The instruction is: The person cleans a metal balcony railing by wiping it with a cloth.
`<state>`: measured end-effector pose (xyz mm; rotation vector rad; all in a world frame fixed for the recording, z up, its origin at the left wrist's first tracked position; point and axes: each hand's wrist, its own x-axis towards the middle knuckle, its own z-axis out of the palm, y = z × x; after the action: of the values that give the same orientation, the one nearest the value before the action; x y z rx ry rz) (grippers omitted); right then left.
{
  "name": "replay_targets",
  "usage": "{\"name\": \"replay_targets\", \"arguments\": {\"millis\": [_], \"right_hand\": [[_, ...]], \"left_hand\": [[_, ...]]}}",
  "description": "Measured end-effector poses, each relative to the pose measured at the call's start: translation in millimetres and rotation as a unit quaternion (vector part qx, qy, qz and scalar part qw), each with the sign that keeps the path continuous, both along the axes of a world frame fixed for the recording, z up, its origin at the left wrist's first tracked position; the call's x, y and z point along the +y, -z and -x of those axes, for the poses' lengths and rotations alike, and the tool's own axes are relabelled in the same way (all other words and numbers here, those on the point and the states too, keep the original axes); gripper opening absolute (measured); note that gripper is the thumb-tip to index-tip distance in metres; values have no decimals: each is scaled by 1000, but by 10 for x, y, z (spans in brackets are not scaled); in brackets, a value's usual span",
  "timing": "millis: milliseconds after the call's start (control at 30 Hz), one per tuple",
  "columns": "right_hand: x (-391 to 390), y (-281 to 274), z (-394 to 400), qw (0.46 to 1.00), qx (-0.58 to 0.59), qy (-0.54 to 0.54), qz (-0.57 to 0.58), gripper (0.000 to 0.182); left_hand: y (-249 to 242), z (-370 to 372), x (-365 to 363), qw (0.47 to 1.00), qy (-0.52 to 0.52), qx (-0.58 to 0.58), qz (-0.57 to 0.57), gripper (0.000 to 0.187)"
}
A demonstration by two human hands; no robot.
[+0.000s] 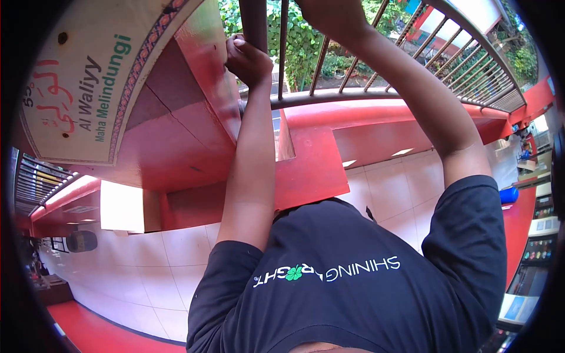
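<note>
My left hand (250,60) is closed in a fist around the thick dark railing post (253,23), beside a red pillar (203,76). Its curled fingers cover the lower stretch of the post. Raised at the top edge, my right hand (332,19) is in front of the thin bars of the metal railing (318,67). The frame cuts off its fingers, so whatever it touches is hidden. Both arms reach up from a dark T-shirt (353,294) with white lettering.
A framed sign (88,88) with lettering hangs on the pillar's left side. Below the railing runs a red ledge (312,165), with white floor tiles (382,188) beyond. At the right, a blue cylindrical object (509,195) lies on a red surface. Green plants grow behind the bars.
</note>
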<state>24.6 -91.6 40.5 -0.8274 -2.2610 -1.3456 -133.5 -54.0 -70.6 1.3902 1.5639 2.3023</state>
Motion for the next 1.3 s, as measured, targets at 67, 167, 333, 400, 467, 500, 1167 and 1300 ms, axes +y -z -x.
{"name": "replay_targets", "arguments": {"millis": [67,167,333,400,467,500,1167,1300], "right_hand": [[9,195,-18,999,-40,-23,-2,34],[107,145,-108,996,-63,-56,-26,23],[-140,-102,15,999,-3,-12,44,17],[90,348,-167,982,-104,-114,109,32],[63,189,-122,973,-197,23,116,28],[243,94,-156,990,-136,-30,7,29],[98,15,177,1000,-4,-17,-13,8],[-55,703,181,998,15,21,-63,26]], "left_hand": [[25,-8,47,999,-25,-3,-29,47],[18,-42,50,999,-33,-15,-26,48],[-60,-11,-11,995,25,-72,58,57],[-44,54,25,994,64,-66,57,55],[-21,46,85,994,60,-80,50,55],[-5,38,121,992,56,-99,45,55],[304,121,503,960,199,-160,114,67],[223,106,464,971,146,-133,132,74]]}}
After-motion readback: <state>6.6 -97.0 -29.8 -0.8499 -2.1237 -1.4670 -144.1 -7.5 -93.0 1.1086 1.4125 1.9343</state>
